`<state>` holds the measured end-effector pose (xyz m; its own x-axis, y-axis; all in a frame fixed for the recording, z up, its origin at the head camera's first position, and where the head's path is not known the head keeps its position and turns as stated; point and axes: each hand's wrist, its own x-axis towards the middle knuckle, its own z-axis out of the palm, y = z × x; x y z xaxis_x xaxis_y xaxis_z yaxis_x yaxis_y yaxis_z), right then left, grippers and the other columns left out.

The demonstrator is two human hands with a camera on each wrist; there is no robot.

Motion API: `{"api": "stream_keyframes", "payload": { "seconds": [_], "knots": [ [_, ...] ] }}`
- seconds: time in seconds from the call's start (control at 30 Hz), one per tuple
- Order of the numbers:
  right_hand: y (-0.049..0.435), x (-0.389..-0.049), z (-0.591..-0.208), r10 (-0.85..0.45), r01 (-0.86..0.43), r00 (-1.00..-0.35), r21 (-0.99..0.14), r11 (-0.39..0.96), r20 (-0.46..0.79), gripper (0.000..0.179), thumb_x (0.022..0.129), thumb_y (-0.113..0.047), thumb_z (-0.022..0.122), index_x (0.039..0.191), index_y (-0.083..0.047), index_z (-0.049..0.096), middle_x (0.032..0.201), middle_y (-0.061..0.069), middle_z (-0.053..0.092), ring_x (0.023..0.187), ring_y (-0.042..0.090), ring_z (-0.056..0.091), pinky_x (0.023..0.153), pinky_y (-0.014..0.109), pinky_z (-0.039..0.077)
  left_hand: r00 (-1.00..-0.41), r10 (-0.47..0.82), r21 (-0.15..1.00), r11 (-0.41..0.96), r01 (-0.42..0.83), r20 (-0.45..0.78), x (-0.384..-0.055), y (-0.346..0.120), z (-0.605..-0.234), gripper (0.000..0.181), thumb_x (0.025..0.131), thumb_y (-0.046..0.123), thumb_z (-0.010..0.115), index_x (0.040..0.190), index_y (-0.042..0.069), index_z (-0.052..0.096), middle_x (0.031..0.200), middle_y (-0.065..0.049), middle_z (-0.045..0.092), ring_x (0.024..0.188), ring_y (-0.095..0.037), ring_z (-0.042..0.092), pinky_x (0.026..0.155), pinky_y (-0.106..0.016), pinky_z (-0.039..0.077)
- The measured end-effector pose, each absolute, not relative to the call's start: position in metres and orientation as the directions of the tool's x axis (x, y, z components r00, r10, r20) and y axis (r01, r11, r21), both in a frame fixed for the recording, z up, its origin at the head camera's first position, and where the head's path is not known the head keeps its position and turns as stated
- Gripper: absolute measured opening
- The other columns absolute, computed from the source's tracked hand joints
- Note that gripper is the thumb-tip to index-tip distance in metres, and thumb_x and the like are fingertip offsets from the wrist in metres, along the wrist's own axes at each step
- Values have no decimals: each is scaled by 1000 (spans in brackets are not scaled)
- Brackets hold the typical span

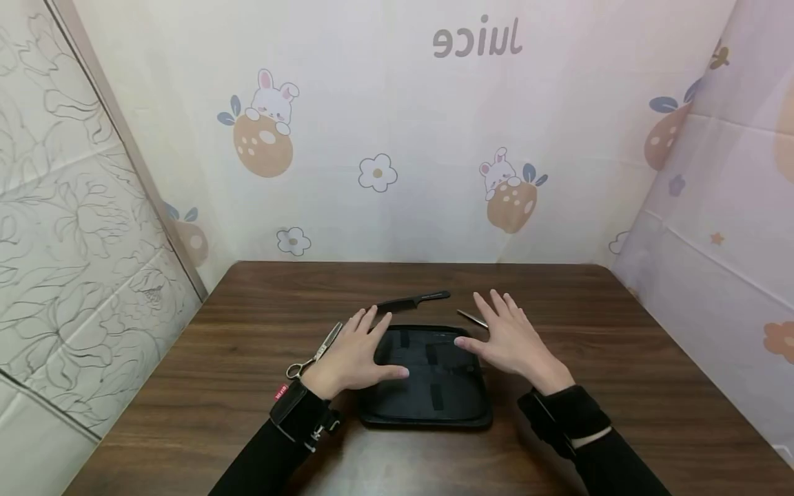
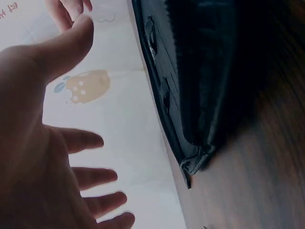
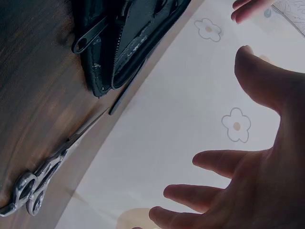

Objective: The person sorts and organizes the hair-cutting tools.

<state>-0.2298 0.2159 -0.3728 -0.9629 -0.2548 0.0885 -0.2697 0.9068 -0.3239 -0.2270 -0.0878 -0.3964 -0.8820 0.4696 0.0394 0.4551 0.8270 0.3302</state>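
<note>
A black zippered case (image 1: 428, 393) lies open on the table, with several dark loops inside. My left hand (image 1: 353, 355) hovers over its left edge, fingers spread and holding nothing. On the other side my right hand (image 1: 511, 337) is held above the table with fingers spread, also holding nothing. Thinning scissors (image 1: 324, 348) with toothed blades lie left of the case, partly behind my left hand. A second pair of scissors (image 3: 52, 164) rests to the right, mostly hidden under my right hand in the head view. Behind the case lies a black comb (image 1: 422, 300) with a handle.
The brown wooden table (image 1: 248, 441) ends at a pale printed curtain (image 1: 397, 207) behind. Another patterned sheet (image 1: 80, 227) hangs along the left side. A small red tag (image 1: 282, 392) shows beside my left wrist.
</note>
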Motion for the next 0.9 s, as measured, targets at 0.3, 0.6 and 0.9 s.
{"api": "stream_keyframes", "payload": {
  "seconds": [0.3, 0.6, 0.9],
  "knots": [
    [223, -243, -380, -259, -259, -965, -341, 904, 46, 92, 97, -57, 60, 161, -1, 22, 163, 33, 14, 148, 55, 9, 112, 71, 19, -856, 516, 404, 791, 459, -38, -227, -86, -402, 104, 81, 65, 75, 160, 14, 32, 165, -19, 24, 149, -41, 26, 112, -58, 33],
    [233, -254, -381, -245, -236, -969, -343, 909, 19, 87, 99, -53, 59, 161, -3, 24, 163, 32, 15, 148, 54, 13, 107, 75, 24, -832, 544, 363, 800, 477, -106, -230, -85, -406, 110, 75, 69, 79, 159, 12, 35, 164, -16, 26, 149, -37, 25, 115, -54, 31],
    [244, -263, -387, -203, -187, -979, -318, 930, -18, 82, 99, -47, 62, 158, 1, 29, 160, 35, 21, 145, 57, 18, 101, 79, 26, -833, 532, 305, 826, 473, -149, -225, -84, -405, 111, 71, 71, 80, 156, 12, 41, 162, -14, 32, 147, -35, 30, 115, -50, 32]
  ]
}}
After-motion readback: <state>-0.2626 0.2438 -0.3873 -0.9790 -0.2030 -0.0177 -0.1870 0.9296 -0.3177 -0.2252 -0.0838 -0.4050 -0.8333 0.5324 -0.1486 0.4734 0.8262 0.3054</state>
